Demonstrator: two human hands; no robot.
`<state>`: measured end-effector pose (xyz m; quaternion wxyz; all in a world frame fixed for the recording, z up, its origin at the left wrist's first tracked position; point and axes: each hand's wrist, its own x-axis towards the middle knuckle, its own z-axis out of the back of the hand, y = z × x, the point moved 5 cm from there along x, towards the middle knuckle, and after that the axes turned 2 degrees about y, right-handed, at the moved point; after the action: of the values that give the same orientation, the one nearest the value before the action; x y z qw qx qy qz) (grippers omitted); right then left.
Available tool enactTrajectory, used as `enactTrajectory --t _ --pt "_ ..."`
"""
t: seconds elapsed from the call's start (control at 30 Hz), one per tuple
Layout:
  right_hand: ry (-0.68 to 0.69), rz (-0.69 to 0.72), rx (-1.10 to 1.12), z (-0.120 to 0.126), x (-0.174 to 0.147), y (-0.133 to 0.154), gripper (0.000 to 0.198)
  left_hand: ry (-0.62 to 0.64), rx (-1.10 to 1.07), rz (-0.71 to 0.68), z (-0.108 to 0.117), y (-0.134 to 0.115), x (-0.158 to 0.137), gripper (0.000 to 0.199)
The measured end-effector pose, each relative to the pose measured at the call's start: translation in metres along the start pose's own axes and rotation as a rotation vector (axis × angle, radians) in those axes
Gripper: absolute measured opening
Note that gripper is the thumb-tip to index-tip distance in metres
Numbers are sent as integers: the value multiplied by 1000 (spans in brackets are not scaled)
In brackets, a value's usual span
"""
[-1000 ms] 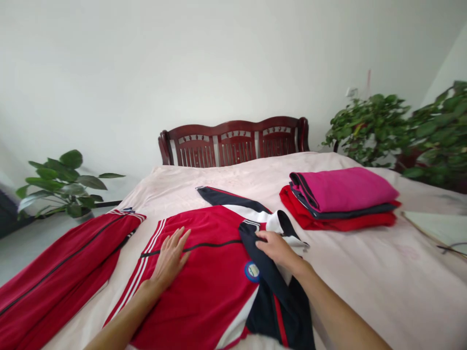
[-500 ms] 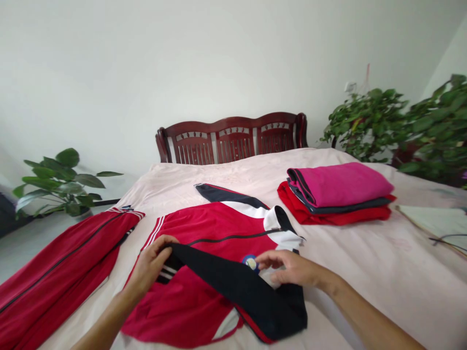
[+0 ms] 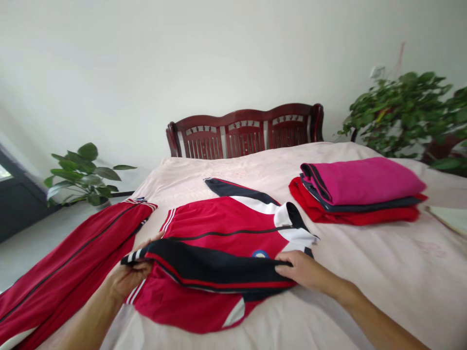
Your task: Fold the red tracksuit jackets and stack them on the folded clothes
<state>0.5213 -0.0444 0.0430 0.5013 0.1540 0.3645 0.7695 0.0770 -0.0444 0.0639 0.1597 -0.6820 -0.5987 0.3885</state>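
A red zip-up track jacket (image 3: 219, 218) with a white collar and a round blue badge lies on the bed, its hem toward the left. Its near sleeve (image 3: 215, 267), black with a red stripe, is stretched across the jacket's front. At the striped cuff, my left hand (image 3: 133, 274) is closed around the sleeve. My right hand (image 3: 302, 270) pinches the sleeve's other end near the shoulder, below the collar. The far sleeve (image 3: 237, 189) lies spread out toward the headboard. The badge is partly covered by the near sleeve.
Red track pants (image 3: 80, 262) lie along the left side of the bed. A stack of folded clothes (image 3: 365, 182), pink on top, sits at the right. Behind are a wooden headboard (image 3: 244, 133) and leafy plants (image 3: 397, 112). A pale sheet (image 3: 365, 272) covers the bed.
The near sleeve has been pulled straighter across the jacket, its red stripe now showing. My left hand has moved to the cuff; my right hand has closed on the shoulder end. The view has shifted left.
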Motion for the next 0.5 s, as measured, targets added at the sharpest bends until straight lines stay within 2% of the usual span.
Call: enactTrajectory --t 0.1,0.17,0.27,0.33,0.4,0.43,0.5 --pt "-185 16 0 5 8 7 28 20 -7 -64 -30 -7 -5 53" --pt "-258 60 75 3 11 26 54 85 80 -103 -56 2 -13 50" --pt "-281 219 173 -10 12 79 99 206 189 -93 -100 36 -29 47" --pt "-287 350 239 -21 14 117 119 337 262 -41 -130 64 -41 45" --pt "-251 446 374 -30 17 141 120 480 370 -10 -154 84 -52 49" --pt "-229 461 463 -32 20 145 110 540 428 -6 -161 89 -56 52" --pt "-238 416 662 -25 23 136 77 602 555 -27 -163 89 -61 59"
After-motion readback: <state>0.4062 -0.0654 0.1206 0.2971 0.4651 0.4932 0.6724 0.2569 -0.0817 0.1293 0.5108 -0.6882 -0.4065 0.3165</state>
